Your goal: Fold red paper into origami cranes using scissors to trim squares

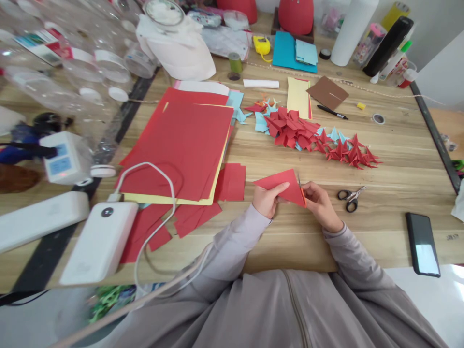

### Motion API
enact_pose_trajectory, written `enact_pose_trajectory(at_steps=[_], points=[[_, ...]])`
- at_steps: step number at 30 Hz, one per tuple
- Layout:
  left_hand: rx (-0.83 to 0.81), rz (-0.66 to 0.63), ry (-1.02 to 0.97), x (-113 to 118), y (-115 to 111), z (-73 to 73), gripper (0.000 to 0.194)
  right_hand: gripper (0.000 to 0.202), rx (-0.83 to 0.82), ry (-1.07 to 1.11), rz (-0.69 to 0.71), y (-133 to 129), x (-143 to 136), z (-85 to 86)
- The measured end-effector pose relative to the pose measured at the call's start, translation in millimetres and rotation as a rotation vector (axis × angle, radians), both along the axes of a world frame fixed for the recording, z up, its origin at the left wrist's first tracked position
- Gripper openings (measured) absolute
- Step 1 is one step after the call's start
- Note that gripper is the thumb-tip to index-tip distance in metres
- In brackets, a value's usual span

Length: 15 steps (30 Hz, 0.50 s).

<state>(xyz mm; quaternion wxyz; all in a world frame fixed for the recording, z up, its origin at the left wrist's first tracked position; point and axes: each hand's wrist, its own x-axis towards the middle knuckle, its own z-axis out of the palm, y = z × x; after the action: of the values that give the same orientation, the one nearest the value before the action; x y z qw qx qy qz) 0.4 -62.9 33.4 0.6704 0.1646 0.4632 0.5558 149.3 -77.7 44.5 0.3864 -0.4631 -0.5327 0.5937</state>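
My left hand (pixel 268 197) is closed on a red paper triangle (pixel 286 180), its thumb lying on top of the sheet. Orange-handled scissors (pixel 303 195) are in my right hand (pixel 322 203), and their blades lie at the paper's right edge. How far the blades are apart is too small to tell. Beyond the hands, folded red paper pieces (pixel 292 128) form a heap, with more red star-like folds (pixel 350 151) to its right. Red paper strips (pixel 232 182) lie left of my left hand.
Black-handled scissors (pixel 351 198) and a phone (pixel 423 244) lie to the right. Large red sheets (pixel 184 145), a white power bank (pixel 99 241) with a looping cable, and plastic bottles (pixel 78 63) are at the left. A black pen (pixel 332 112) lies behind the folds.
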Motion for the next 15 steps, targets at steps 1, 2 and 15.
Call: enact_pose_trajectory(at_steps=[1,2,15], points=[[-0.003,0.002,-0.005,0.1,-0.1,0.0,0.034,0.035,-0.002,0.003,0.005,0.0,-0.2,1.2],[-0.005,0.004,-0.009,0.3,-0.2,0.0,0.034,0.035,-0.004,0.008,0.010,-0.1,-0.5,2.2],[0.004,-0.016,-0.028,1.1,-1.9,0.6,0.032,0.031,-0.022,0.013,0.039,-1.0,0.7,-0.2]])
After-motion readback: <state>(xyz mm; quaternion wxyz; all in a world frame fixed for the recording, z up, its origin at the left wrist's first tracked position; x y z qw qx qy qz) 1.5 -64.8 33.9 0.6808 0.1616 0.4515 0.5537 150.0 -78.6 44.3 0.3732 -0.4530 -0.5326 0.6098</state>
